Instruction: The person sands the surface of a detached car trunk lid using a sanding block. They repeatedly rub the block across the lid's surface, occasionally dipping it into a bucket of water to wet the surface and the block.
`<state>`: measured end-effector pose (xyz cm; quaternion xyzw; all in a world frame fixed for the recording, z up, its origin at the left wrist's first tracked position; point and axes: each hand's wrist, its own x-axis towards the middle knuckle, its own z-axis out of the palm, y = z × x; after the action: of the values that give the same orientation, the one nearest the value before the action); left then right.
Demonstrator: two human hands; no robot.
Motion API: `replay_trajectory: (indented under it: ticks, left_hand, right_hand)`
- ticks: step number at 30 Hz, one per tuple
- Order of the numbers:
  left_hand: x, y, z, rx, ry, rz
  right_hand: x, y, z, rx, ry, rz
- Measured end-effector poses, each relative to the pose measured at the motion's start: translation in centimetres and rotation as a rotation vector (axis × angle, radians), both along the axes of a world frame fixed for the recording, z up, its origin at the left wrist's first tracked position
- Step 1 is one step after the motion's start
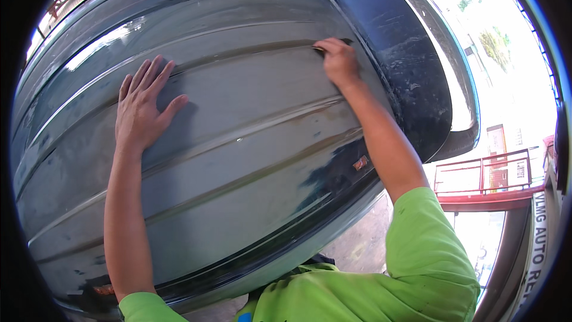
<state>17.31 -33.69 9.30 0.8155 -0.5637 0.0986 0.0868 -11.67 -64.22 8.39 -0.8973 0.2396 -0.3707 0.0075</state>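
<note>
A ribbed vehicle roof spreads under both hands, mostly dull grey with darker, glossier patches. On its left part my left hand lies flat, fingers spread, holding nothing. Farther right, beside the dark end panel, my right hand is closed and pressed to the roof along a raised rib. From under its fingers stick out the edges of a thin dark piece that looks like sandpaper. Most of that piece is hidden by the hand.
A glossy blue-black panel with whitish scuffs borders the roof on the right. A small orange sticker sits near the roof's near edge, beside a dark patch. Beyond, at lower right, stands a red railing.
</note>
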Motion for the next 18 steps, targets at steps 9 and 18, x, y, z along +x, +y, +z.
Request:
replay_trajectory:
  ticks: [9, 18]
  left_hand:
    - [0.0, -0.1, -0.1, 0.044, -0.023, 0.043]
    - [-0.1, 0.1, -0.3, -0.013, 0.003, 0.008]
  right_hand:
    - [6.9, 6.6, -1.7, 0.035, -0.034, 0.186]
    - [7.8, 6.8, -1.8, 0.101, 0.046, 0.045]
